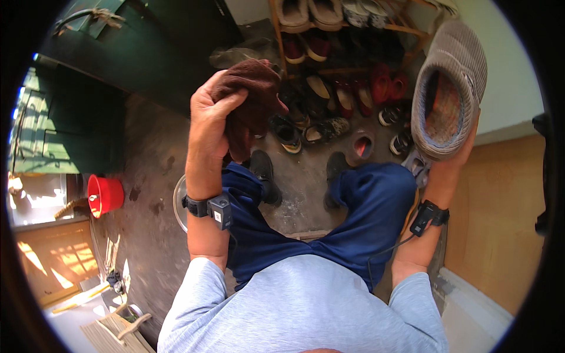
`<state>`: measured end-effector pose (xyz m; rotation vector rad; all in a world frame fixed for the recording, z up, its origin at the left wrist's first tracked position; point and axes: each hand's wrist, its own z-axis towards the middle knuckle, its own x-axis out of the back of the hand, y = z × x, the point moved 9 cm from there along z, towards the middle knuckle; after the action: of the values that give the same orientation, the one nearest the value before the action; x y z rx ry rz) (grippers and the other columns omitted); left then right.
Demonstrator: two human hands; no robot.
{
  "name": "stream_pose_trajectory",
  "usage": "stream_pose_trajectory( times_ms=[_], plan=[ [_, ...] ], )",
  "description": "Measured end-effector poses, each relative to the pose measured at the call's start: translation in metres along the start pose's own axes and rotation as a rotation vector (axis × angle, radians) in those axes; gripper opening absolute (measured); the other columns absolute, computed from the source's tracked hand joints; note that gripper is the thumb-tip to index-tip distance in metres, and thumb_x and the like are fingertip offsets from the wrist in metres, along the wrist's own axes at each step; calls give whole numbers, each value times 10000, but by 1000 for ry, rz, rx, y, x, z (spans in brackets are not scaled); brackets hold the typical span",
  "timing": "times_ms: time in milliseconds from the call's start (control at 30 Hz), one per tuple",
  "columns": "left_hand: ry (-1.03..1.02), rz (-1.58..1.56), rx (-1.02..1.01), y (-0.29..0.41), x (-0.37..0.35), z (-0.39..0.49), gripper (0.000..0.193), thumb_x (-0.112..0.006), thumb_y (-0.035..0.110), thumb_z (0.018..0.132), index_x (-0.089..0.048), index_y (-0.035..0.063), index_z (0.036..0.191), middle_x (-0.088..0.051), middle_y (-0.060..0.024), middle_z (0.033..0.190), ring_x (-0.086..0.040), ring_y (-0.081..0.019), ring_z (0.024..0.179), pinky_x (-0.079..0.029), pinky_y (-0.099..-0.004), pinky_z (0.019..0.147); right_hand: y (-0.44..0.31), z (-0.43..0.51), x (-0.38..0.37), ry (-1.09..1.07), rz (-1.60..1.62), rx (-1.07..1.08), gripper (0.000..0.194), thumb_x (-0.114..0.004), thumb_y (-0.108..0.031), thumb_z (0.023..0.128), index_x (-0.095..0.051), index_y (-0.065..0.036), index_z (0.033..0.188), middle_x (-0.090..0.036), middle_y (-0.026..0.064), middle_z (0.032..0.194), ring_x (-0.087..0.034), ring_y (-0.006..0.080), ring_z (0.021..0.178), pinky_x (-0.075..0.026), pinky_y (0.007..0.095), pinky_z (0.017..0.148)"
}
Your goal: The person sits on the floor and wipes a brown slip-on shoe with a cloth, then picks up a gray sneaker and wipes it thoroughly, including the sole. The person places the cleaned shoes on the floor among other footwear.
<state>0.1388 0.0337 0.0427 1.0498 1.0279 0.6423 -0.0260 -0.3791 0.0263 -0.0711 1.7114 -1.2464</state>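
Observation:
My left hand (212, 106) grips a bunched dark brown cloth (251, 97), which hangs down past the fingers over the floor. Raised at the right, my right hand (468, 148) holds a grey-brown corduroy slipper (459, 79) from its underside and heel. The slipper's opening faces me, its toe pointing up and away; a blue-edged lining and a worn, stained insole show inside. Most of the right hand's fingers are hidden behind the slipper. Cloth and slipper are well apart.
Ahead stands a wooden shoe rack (276, 39) bearing slippers and shoes. Several more shoes, including a black-and-patterned flat (326, 130) and a clog-like shoe (363, 146), lie on the floor before my feet. A red bucket (106, 195) is at left, dark green cabinets behind it. A wooden panel (494, 189) stands at right.

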Motion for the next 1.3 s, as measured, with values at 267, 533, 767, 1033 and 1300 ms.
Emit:
stream_pose_trajectory(
  times_ms=[267, 533, 767, 1033, 1300],
  plan=[
    [-72, 63, 67, -7, 5, -6, 442, -704, 5, 958, -646, -99, 1383, -723, -225, 1400, -742, -252, 1197, -585, -361, 1065, 52, -82, 207, 231, 59, -359, 665, -460, -519, 1165, -501, -34, 1617, -556, 153, 1630, -534, 322, 1492, -413, 490, 1280],
    [-53, 180, 140, -27, 40, -12, 542, -735, 95, 934, -617, -113, 1421, -661, -259, 1481, -682, -316, 1328, -518, -408, 1168, 175, -173, 365, 475, 134, -632, 610, -549, -493, 1147, -557, -53, 1570, -620, 151, 1569, -625, 330, 1400, -521, 510, 1196],
    [34, 265, 210, -39, 70, -21, 558, -767, 117, 938, -611, -114, 1422, -691, -249, 1431, -693, -313, 1307, -525, -421, 1156, 240, -135, 412, 581, 151, -683, 576, -560, -474, 1153, -576, -63, 1556, -643, 110, 1550, -635, 281, 1377, -521, 446, 1184],
    [97, 206, 280, -45, 52, -33, 367, -789, 40, 938, -679, -49, 1277, -779, -103, 1138, -749, -158, 982, -606, -300, 872, 282, -67, 435, 535, -119, -779, 729, -511, -586, 1135, -434, -98, 1670, -511, 115, 1673, -491, 324, 1516, -372, 509, 1274],
    [121, 285, 328, -57, 53, -35, 422, -814, 36, 910, -668, -49, 1297, -767, -107, 1205, -724, -170, 1107, -550, -324, 1025, 326, -71, 450, 488, -727, -879, 977, -820, -313, 961, -275, -129, 1751, -461, 157, 1701, -459, 360, 1533, -398, 568, 1216]
  ],
)
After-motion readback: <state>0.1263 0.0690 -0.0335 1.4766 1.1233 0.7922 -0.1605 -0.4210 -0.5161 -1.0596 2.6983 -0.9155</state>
